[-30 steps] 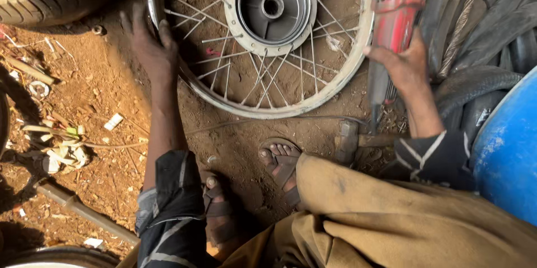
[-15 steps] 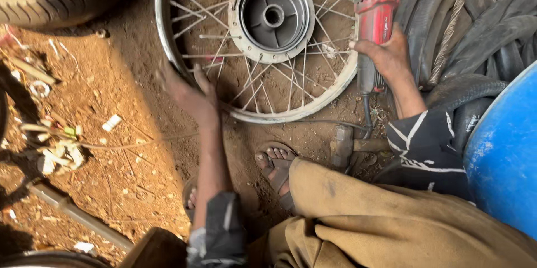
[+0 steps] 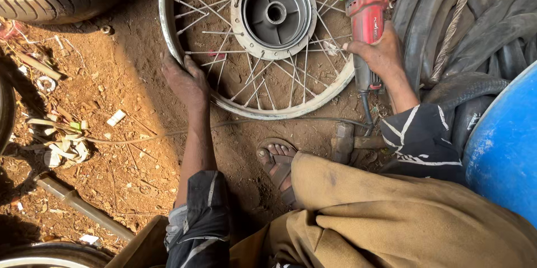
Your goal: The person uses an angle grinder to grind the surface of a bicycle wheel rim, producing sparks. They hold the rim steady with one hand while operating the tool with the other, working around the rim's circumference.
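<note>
Head view: rim (image 3: 168,33) is pressed flat at 8 o'clock by left hand (image 3: 187,80); grinder (image 3: 366,19) is clasped by right hand (image 3: 380,52); a firm brace is advised.

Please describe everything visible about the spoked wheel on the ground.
The spoked wheel lies flat on reddish dirt, without a tyre. Its rim looks like silvery metal; thin wire spokes run to a grey hub with a central hole. The top is cut off by the picture's edge. The left hand rests on the rim's lower left; the angle grinder in the right hand lies over its right side.
</note>
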